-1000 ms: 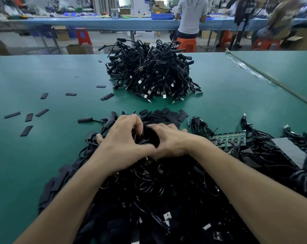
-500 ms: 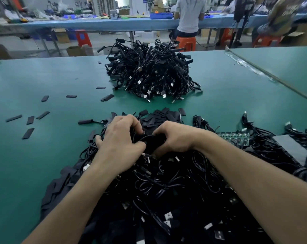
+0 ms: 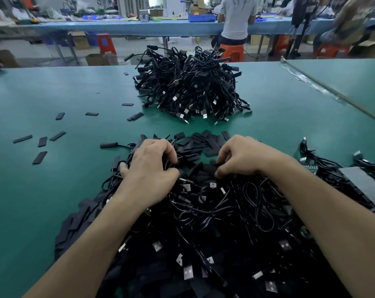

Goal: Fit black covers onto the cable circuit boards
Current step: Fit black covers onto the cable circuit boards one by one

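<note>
Mostly hidden: left hand (image 3: 150,168), right hand (image 3: 241,157) fingers curled into cable pile (image 3: 216,214); grip indiscernible.

Both hands were palm-down, backs up. Left hand (image 3: 152,166): fingers curled under, knuckles raised, thumb lying on the side facing the other hand; one fingertip showed at the outer edge. Right hand (image 3: 244,155): fingers bent downward, thumb and forefinger drawn close together at the inner edge. Whether either hand closed on anything could not be resolved. A gap separated the two grips. Left forearm (image 3: 92,239) and right forearm (image 3: 324,211) were bare and ran back from the grips, spreading outward.
</note>
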`<control>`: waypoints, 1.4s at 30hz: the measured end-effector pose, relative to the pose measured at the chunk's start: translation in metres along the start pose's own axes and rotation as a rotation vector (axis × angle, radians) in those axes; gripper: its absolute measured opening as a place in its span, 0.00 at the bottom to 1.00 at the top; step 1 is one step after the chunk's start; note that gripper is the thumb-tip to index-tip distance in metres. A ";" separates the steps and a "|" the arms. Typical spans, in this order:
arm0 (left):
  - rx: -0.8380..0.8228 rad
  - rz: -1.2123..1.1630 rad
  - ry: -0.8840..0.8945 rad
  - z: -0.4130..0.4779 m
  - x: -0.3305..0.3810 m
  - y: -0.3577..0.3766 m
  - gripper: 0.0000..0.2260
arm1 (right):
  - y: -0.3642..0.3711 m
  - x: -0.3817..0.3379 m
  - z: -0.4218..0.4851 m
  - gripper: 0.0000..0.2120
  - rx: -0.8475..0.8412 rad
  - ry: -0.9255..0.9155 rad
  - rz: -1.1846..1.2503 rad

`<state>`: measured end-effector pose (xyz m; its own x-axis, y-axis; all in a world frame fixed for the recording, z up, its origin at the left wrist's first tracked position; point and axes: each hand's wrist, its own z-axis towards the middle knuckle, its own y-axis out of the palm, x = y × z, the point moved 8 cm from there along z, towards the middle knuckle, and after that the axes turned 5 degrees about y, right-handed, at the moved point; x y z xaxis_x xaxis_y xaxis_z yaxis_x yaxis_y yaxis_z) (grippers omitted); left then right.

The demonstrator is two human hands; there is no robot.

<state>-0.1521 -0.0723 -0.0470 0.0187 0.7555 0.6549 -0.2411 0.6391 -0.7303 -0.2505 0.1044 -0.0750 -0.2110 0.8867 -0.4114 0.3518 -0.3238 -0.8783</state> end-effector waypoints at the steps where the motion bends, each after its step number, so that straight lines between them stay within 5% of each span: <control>1: 0.003 0.009 0.000 0.000 0.000 0.000 0.13 | -0.001 0.001 -0.001 0.06 0.008 0.024 -0.082; 8: -0.002 0.068 0.007 0.001 0.000 0.006 0.07 | 0.012 -0.032 -0.007 0.35 -0.136 -0.122 -0.324; 13: -0.100 0.132 0.011 -0.001 -0.002 0.014 0.14 | 0.026 -0.042 0.001 0.27 -0.176 -0.209 -0.260; 19: -0.128 0.145 0.007 -0.001 -0.004 0.016 0.14 | -0.002 -0.009 0.014 0.13 0.130 -0.043 -0.159; 29: -0.011 0.186 0.039 -0.002 -0.003 0.015 0.11 | -0.022 0.006 -0.007 0.07 0.189 -0.153 0.436; 35: -0.007 0.193 0.030 -0.001 -0.003 0.016 0.12 | -0.004 -0.018 -0.033 0.06 0.019 -0.228 0.224; 39: -0.017 0.189 0.032 -0.002 -0.003 0.016 0.11 | -0.027 -0.001 -0.046 0.10 0.285 -0.113 0.175; 42: -0.023 0.189 0.033 -0.002 -0.003 0.016 0.11 | -0.034 0.031 -0.052 0.16 0.302 0.160 -0.162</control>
<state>-0.1536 -0.0641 -0.0611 0.0076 0.8662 0.4996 -0.2209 0.4887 -0.8440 -0.2215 0.1602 -0.0451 -0.0884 0.9670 -0.2391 0.0356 -0.2368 -0.9709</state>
